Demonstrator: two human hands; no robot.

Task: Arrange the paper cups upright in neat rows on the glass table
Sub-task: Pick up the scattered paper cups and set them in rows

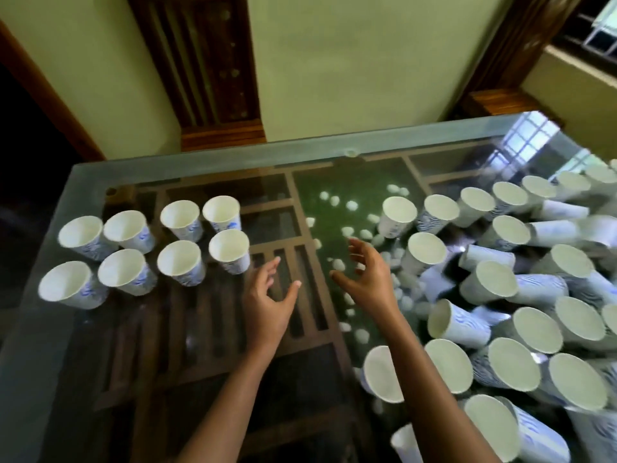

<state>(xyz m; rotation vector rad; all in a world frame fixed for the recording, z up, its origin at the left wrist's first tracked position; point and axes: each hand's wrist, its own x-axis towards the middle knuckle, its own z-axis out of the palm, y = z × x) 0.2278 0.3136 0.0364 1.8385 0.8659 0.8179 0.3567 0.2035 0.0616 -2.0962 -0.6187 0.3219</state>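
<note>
White paper cups (181,262), their blue wavy print too blurred to read, stand upright in two rows of four at the far left of the glass table (43,345). A jumbled heap of cups (497,282) fills the right. Between them the left hand (270,295) and right hand (367,275) hover, fingers spread, holding nothing.

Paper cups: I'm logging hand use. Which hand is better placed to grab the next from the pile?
Probably right: the right hand, open and empty, is beside the pile; the left hand is nearer the rows.
</note>
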